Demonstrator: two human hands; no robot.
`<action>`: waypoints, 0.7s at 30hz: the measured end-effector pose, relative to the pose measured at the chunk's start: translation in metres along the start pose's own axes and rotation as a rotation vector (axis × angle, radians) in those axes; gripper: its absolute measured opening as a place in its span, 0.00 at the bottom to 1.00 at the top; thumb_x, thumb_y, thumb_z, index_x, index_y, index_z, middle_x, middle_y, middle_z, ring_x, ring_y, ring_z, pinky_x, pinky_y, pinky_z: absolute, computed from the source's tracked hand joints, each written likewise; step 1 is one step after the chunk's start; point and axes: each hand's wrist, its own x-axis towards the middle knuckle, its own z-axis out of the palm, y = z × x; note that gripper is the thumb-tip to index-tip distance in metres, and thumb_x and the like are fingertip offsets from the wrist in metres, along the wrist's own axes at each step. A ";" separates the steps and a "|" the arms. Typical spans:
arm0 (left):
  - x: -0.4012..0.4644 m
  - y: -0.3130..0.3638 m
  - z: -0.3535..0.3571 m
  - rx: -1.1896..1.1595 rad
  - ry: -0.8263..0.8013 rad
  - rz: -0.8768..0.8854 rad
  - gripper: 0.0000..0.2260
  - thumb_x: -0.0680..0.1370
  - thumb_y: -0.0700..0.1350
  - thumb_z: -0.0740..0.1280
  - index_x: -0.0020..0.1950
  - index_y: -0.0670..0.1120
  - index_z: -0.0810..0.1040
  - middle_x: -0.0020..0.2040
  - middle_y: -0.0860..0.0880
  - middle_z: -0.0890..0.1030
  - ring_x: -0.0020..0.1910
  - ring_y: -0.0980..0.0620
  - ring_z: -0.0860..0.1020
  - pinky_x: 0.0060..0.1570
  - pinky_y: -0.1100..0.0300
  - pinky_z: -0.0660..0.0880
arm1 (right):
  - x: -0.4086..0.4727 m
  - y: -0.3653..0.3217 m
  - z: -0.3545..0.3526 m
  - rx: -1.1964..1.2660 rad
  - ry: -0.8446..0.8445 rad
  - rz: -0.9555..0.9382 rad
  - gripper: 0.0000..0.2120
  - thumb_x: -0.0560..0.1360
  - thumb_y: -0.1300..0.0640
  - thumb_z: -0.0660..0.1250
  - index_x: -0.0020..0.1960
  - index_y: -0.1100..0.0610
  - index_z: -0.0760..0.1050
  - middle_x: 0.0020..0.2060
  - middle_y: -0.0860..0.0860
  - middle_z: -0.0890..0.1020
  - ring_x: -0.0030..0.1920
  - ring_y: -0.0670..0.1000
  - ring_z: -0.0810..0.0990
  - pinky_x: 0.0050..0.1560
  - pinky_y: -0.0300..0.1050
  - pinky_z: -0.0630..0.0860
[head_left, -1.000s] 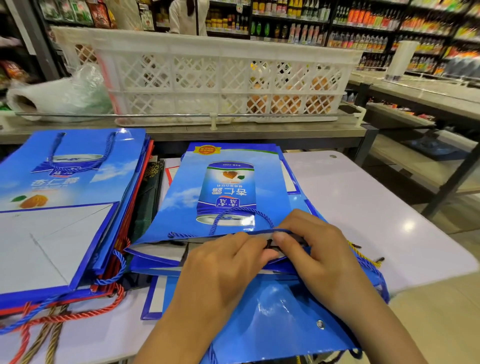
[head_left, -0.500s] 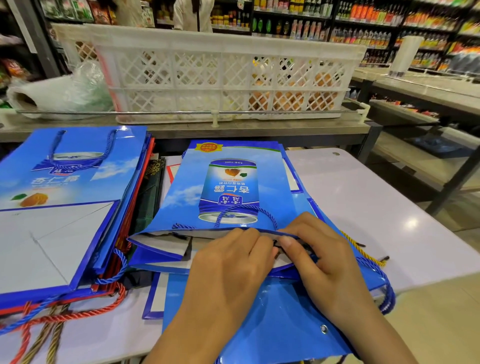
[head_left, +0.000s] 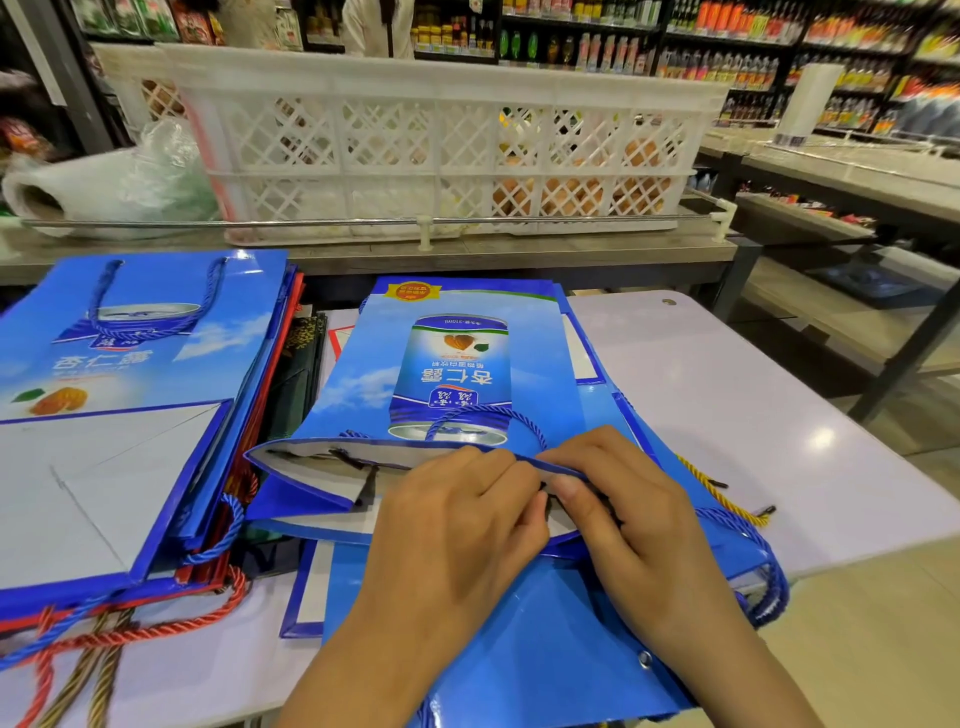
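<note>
A blue paper gift bag (head_left: 457, 364) printed with a drink can lies flat on a pile of like bags at the middle of the white table (head_left: 753, 415). Its mouth faces me and gapes open on the left side. My left hand (head_left: 457, 525) and my right hand (head_left: 623, 509) meet at the bag's near rim, fingers curled over the blue edge and pinching it. The bag's blue rope handle (head_left: 488, 415) lies on its top face just beyond my fingers. What my fingertips hold inside the mouth is hidden.
A second stack of flat blue bags (head_left: 130, 395) with blue, red and gold rope handles lies at the left. A white lattice crate (head_left: 441, 140) stands on a counter behind a metal rail, beside a plastic bag (head_left: 119, 182). Store shelves and a person stand beyond.
The bag's mouth has opened wider on the left as my hands lifted the rim. Both hands stay together at the rim, shifted slightly away from me.
</note>
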 end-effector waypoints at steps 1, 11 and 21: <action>0.000 0.000 0.000 -0.008 -0.003 0.000 0.11 0.73 0.44 0.63 0.30 0.47 0.74 0.27 0.52 0.70 0.28 0.53 0.65 0.33 0.64 0.59 | 0.000 0.000 0.000 -0.004 -0.002 0.000 0.13 0.80 0.52 0.55 0.52 0.52 0.78 0.45 0.44 0.76 0.47 0.46 0.77 0.46 0.43 0.74; -0.008 0.002 -0.010 -0.236 -0.057 -0.041 0.09 0.73 0.44 0.66 0.34 0.46 0.73 0.31 0.53 0.70 0.32 0.54 0.66 0.34 0.62 0.64 | 0.004 0.004 -0.007 0.101 0.121 0.069 0.12 0.78 0.53 0.58 0.51 0.54 0.79 0.45 0.44 0.79 0.49 0.44 0.78 0.49 0.31 0.70; -0.010 0.003 -0.023 -0.282 0.050 -0.078 0.10 0.79 0.52 0.63 0.47 0.47 0.79 0.37 0.53 0.77 0.36 0.56 0.73 0.36 0.62 0.70 | 0.001 0.003 -0.006 0.168 0.077 0.152 0.14 0.76 0.48 0.57 0.51 0.49 0.80 0.44 0.42 0.79 0.49 0.45 0.78 0.47 0.28 0.69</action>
